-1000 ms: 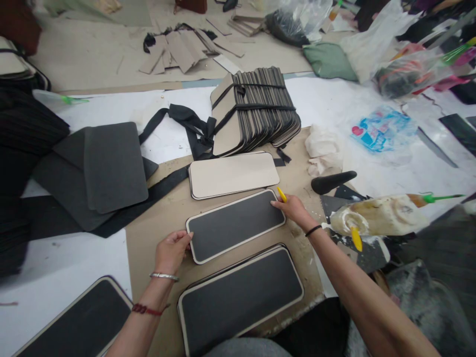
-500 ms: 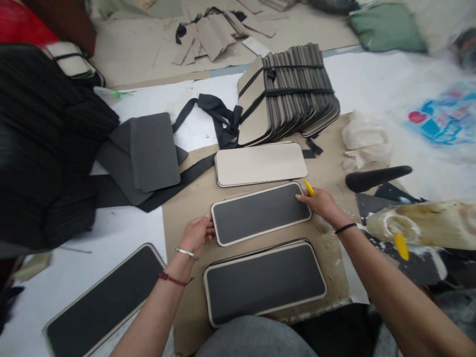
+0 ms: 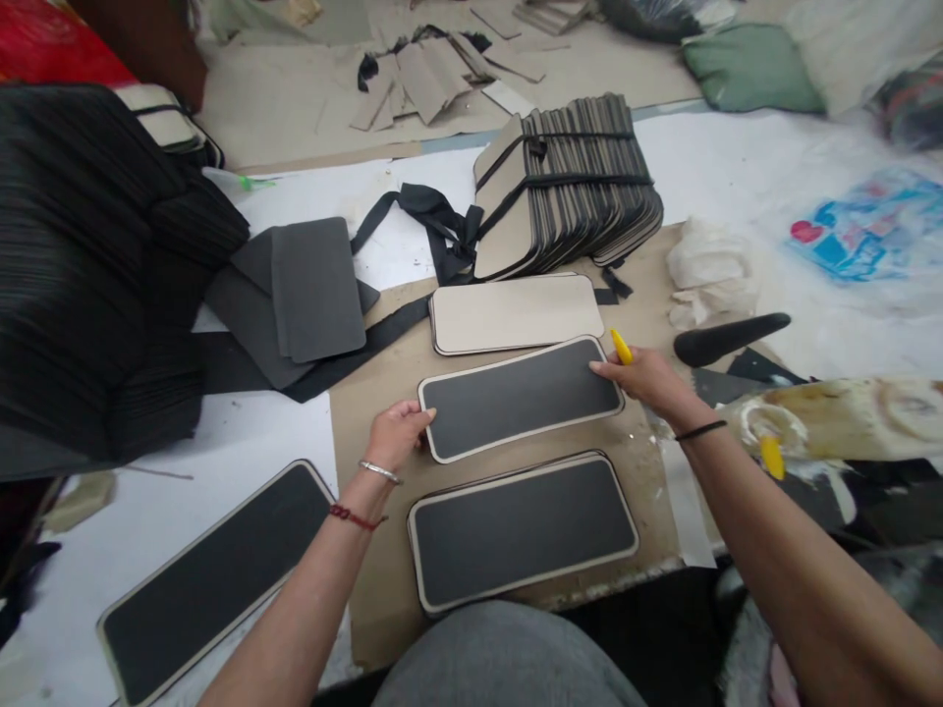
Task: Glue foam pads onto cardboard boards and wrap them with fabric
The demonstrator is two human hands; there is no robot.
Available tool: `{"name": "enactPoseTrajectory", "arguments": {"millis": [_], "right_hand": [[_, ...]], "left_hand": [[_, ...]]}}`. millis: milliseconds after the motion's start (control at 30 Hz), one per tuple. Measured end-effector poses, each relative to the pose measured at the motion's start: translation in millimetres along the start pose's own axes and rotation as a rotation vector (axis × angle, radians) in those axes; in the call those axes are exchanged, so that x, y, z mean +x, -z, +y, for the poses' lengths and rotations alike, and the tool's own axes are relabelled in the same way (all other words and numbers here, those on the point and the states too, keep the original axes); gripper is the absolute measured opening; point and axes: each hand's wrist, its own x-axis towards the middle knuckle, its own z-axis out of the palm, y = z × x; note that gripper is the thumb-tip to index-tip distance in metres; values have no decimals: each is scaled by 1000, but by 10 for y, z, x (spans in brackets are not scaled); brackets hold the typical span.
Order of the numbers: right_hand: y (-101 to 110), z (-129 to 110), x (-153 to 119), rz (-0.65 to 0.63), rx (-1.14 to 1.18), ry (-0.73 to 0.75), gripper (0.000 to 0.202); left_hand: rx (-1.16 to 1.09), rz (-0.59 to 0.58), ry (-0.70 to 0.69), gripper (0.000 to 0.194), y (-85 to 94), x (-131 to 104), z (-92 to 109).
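Observation:
A dark grey rectangular panel with rounded corners and a pale border [image 3: 523, 398] is held between my two hands, bowed slightly. My left hand [image 3: 400, 434] pinches its left end, thumb on top and fingers beneath. My right hand [image 3: 648, 381] grips the right end, thumb on the top face; a yellow pointed piece [image 3: 621, 347] sticks up from its fingers, its kind unclear. Just beyond lies a small stack of beige panels [image 3: 516, 312]. Nearer my body is a stack topped by another dark panel with a pale border [image 3: 523, 535].
A strapped bundle of panels [image 3: 571, 187] stands at the back. Black stacked sheets [image 3: 81, 275] rise at far left, beside loose grey sheets [image 3: 320, 290]. Another bordered panel [image 3: 217, 579] lies front left. At right are a black handle-shaped object [image 3: 729, 339] and a glue-smeared container [image 3: 832, 417].
My left thumb has come over onto the panel's top face, where before the fingers were at its edge. The panel's right end looks slightly raised. The whole view has shifted a little.

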Motion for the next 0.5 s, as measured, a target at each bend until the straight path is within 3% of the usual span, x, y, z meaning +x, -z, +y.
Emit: {"name": "enactPoseTrajectory", "arguments": {"millis": [133, 233, 367, 500], "right_hand": [[187, -225, -382, 46, 18, 29, 41], [270, -239, -805, 45, 14, 55, 41], [216, -42, -1334, -24, -4, 49, 41], [48, 217, -1610, -75, 18, 13, 36]], "left_hand": [[-18, -19, -63, 38, 222, -241, 161], [27, -55, -58, 37, 411, -566, 140], [107, -126, 30, 37, 543, -1024, -144], [107, -155, 127, 40, 519, -1262, -474]]}}
